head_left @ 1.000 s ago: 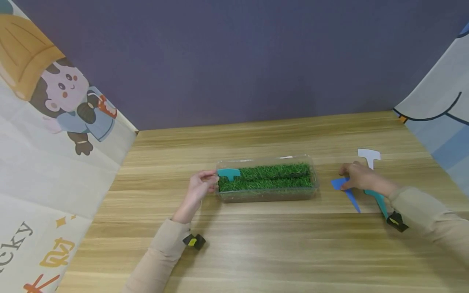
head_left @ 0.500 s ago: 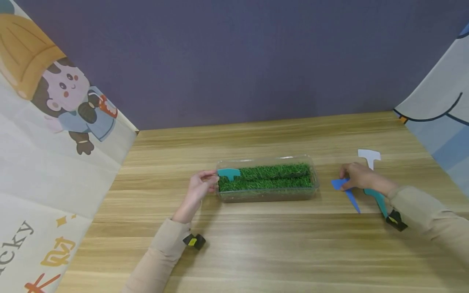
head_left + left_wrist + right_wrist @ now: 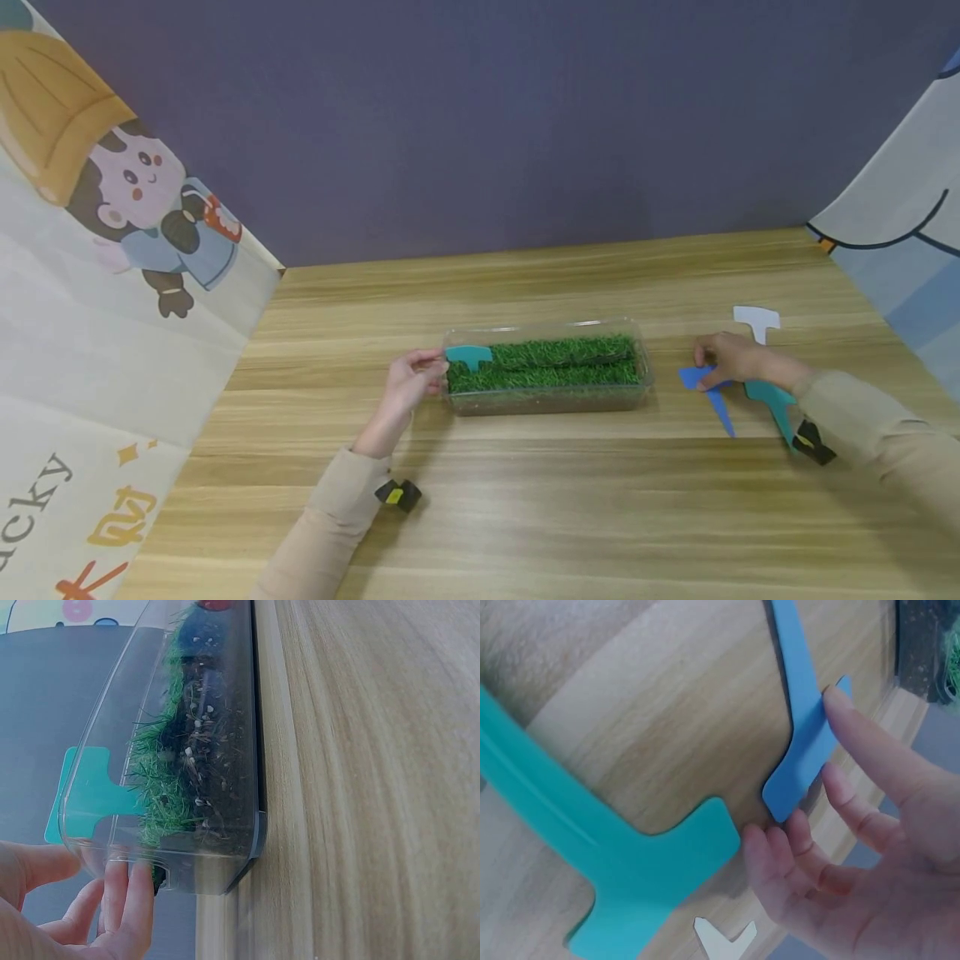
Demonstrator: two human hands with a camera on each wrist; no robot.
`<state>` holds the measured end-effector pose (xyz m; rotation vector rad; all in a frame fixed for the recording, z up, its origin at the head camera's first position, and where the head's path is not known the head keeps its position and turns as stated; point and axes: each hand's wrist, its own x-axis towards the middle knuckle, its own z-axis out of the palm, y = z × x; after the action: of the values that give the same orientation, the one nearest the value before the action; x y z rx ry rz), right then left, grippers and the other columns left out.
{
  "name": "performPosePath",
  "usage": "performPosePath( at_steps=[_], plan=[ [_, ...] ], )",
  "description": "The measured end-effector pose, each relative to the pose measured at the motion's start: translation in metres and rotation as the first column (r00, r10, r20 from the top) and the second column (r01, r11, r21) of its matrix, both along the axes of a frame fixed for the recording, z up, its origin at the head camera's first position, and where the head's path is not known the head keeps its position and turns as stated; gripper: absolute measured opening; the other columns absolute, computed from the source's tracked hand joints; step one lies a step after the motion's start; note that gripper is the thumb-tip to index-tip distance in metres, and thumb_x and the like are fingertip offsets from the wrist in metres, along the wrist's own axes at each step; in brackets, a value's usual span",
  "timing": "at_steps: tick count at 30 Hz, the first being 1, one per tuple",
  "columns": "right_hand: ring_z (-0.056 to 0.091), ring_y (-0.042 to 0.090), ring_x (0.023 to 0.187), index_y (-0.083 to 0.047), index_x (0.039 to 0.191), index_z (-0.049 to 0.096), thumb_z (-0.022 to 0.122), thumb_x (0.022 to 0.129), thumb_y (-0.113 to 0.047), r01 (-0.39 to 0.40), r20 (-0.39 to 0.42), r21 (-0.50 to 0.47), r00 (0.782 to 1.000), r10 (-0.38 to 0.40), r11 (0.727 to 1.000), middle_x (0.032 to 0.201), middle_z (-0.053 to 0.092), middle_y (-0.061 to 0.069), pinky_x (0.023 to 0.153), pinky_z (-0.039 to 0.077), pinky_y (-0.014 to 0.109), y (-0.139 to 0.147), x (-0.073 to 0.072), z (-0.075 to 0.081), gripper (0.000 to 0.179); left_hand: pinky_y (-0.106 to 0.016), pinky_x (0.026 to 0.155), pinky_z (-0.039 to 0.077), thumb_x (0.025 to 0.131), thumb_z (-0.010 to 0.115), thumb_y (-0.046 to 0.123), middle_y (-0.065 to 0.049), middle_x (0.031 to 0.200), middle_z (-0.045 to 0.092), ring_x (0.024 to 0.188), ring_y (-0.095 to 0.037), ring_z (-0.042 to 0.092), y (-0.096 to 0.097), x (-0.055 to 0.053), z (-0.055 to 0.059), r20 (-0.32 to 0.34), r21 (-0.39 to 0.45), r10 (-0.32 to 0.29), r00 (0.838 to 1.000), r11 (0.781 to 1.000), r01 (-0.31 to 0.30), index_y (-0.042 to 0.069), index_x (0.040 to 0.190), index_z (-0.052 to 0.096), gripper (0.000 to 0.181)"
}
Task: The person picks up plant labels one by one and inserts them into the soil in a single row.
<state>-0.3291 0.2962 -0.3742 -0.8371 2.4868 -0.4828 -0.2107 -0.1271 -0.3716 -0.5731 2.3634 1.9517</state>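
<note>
A clear plastic planter box (image 3: 547, 402) holds green grass (image 3: 562, 350) over dark soil. In its left end a teal T-shaped plant label (image 3: 468, 355) stands upright. My left hand (image 3: 408, 385) holds the box's left end; in the left wrist view the thumb and fingers (image 3: 135, 900) sit around the rim and end wall. My right hand (image 3: 735, 360) pinches a blue plant label (image 3: 720, 408) by its wide head, thumb on top and fingertips at the edge. Beside it lie another teal label (image 3: 772, 400), partly hidden under the right wrist, and a white label (image 3: 757, 318).
The wooden table (image 3: 525, 517) runs up to a dark blue-grey panel (image 3: 480, 125) behind the box. Printed sheets (image 3: 75, 350) line the left and right sides. A small black wrist mount (image 3: 399, 496) hangs at the left cuff.
The blue label has turned slightly, its tip shifting a little left, under the right hand's fingers. The left hand and the planter box have stayed in place.
</note>
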Motion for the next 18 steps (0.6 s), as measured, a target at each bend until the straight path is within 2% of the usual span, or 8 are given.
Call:
performPosePath(
  at_steps=[4,8,15,18],
  plan=[
    [0.045,0.019,0.073,-0.001,0.078,0.05,0.074,0.068,-0.015,0.002,0.022,-0.007,1.0,-0.002,1.0,0.079,0.051,0.006,0.065,0.043,0.033,-0.0005,-0.0004,-0.0001,0.029,-0.03,0.065,0.051,0.083,0.057,0.003,-0.014,0.095,0.059,0.065,-0.015,0.058,-0.0003,0.0001,-0.0006,-0.005,-0.005,-0.008,1.0,1.0,0.008,-0.003,0.11,0.055,0.028],
    [0.04,0.016,0.068,0.0,0.077,0.049,0.074,0.068,-0.014,0.021,0.042,-0.001,0.999,-0.021,1.0,0.075,0.047,0.005,0.059,0.036,0.026,-0.0012,-0.0004,0.0003,0.029,-0.029,0.064,0.05,0.084,0.057,0.004,-0.014,0.096,0.059,0.065,-0.014,0.059,-0.0003,0.0003,-0.001,-0.007,-0.01,-0.014,1.0,1.0,0.013,-0.002,0.11,0.056,0.028],
    [0.043,0.018,0.069,0.002,0.08,0.053,0.075,0.067,-0.018,0.072,0.066,0.032,0.995,-0.074,0.997,0.077,0.05,0.007,0.058,0.038,0.026,-0.001,-0.0034,0.0006,0.032,-0.028,0.063,0.051,0.083,0.057,0.003,-0.014,0.094,0.059,0.062,-0.013,0.057,0.0003,-0.0004,-0.0011,-0.003,-0.006,0.0,1.0,1.0,0.0,-0.004,0.11,0.055,0.028],
    [0.044,0.017,0.068,0.003,0.079,0.056,0.074,0.068,-0.015,0.087,0.076,0.022,0.993,-0.089,0.996,0.076,0.052,0.006,0.057,0.039,0.026,-0.0007,-0.0045,0.002,0.027,-0.027,0.063,0.05,0.083,0.057,0.003,-0.014,0.095,0.059,0.062,-0.012,0.056,0.0001,-0.0011,-0.002,-0.005,-0.004,0.001,1.0,1.0,-0.001,-0.004,0.11,0.055,0.028]
  ],
)
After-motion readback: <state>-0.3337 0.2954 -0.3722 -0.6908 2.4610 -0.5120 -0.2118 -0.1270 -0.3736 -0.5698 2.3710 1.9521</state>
